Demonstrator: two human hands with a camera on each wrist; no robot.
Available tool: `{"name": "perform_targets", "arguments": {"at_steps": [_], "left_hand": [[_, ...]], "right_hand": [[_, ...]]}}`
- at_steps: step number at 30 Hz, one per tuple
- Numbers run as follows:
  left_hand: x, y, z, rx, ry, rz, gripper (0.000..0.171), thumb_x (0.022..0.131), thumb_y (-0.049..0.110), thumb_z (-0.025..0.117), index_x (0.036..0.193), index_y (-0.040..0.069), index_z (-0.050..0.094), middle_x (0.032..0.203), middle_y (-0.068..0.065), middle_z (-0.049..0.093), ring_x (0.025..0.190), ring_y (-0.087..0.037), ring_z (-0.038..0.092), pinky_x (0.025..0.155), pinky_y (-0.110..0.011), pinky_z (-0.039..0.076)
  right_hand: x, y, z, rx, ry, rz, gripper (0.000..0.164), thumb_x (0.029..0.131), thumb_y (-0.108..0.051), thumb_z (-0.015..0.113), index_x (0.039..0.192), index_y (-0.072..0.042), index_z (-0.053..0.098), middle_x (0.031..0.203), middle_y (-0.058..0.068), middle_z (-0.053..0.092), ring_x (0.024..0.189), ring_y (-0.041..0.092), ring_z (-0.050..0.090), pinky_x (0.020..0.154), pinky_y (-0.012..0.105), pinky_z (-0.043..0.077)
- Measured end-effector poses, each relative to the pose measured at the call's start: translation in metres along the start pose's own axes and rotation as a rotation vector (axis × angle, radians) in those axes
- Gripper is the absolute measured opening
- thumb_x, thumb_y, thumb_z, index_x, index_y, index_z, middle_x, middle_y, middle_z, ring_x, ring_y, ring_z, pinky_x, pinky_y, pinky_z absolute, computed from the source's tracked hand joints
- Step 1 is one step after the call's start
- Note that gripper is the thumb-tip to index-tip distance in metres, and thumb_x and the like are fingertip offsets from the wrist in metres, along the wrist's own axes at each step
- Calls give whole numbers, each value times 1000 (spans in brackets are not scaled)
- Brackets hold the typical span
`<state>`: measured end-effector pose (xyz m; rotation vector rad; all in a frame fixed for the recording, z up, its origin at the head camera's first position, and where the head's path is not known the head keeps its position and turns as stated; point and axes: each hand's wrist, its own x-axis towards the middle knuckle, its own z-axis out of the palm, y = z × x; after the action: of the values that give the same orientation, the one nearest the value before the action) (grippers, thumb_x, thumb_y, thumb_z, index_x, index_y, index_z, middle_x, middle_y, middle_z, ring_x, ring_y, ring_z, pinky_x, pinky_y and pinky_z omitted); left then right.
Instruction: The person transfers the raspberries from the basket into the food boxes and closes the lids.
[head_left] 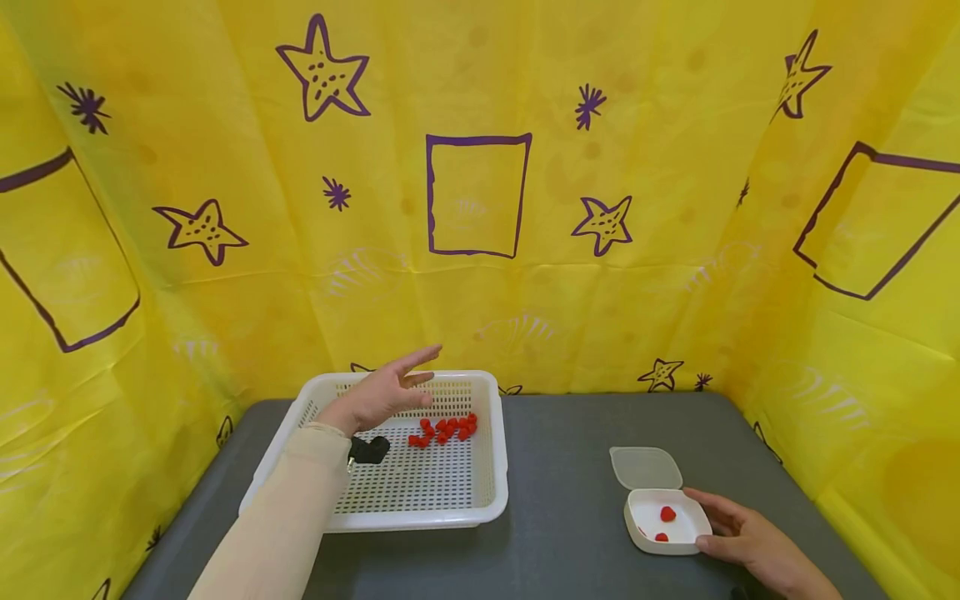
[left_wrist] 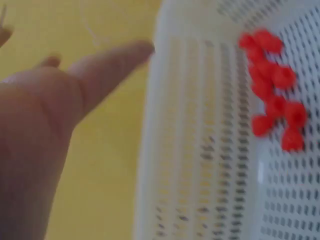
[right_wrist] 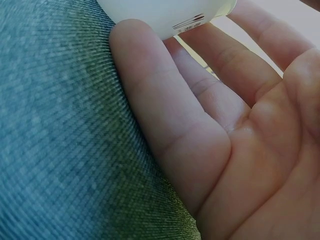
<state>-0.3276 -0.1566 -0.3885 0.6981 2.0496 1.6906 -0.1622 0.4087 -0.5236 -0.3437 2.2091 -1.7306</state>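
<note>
Over the back of the white plastic basket (head_left: 497, 467), my left hand (head_left: 382, 396) hovers with fingers stretched out and nothing held. Several red raspberries (head_left: 442, 431) lie in a cluster on the basket's floor, below and to the right of that hand. In the left wrist view, the same raspberries (left_wrist: 275, 82) show hollow ends. My right hand (head_left: 757, 537) holds the right side of a small white box (head_left: 641, 537), thumb at its front corner and fingers toward the back. Two raspberries (head_left: 667, 514) are inside it. The box's translucent lid (head_left: 647, 468) is flipped back.
A grey tabletop (head_left: 562, 467) carries the basket at left and the box at right. Yellow curtains (head_left: 480, 317) with purple drawings stand close behind and along both sides. A black wrist device (head_left: 370, 450) sits at the left cuff, overlapping the basket.
</note>
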Motion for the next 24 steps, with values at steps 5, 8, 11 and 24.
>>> {"name": "perform_targets", "arguments": {"at_steps": [5,8,11,24], "left_hand": [[1,-36,-7,55,118,-182,52,92,5,71,141,8,56,146,-20,47,126,-37,52,98,-50,46],[0,-55,-8,124,199,-266,42,92,5,70,133,7,64,139,-17,54,112,-36,62,93,-51,50],[-1,-70,-10,205,264,-341,36,90,4,71,126,10,69,131,-13,59,100,-32,67,87,-50,53],[3,-93,-13,348,255,-428,30,85,2,76,114,8,74,113,-7,67,91,-24,65,80,-41,56]], "right_hand": [[0,-1,-1,20,-6,10,63,99,-3,59,149,13,25,133,-21,55,118,-4,51,93,22,46],[0,-3,-1,20,3,27,63,99,-5,60,149,13,25,139,-10,54,117,-4,52,93,22,46],[2,-4,0,6,21,50,63,99,-6,61,149,12,27,148,16,46,115,-5,52,92,21,47],[0,-4,0,-18,21,57,63,99,-7,61,149,11,28,148,32,37,116,-3,53,92,22,47]]}}
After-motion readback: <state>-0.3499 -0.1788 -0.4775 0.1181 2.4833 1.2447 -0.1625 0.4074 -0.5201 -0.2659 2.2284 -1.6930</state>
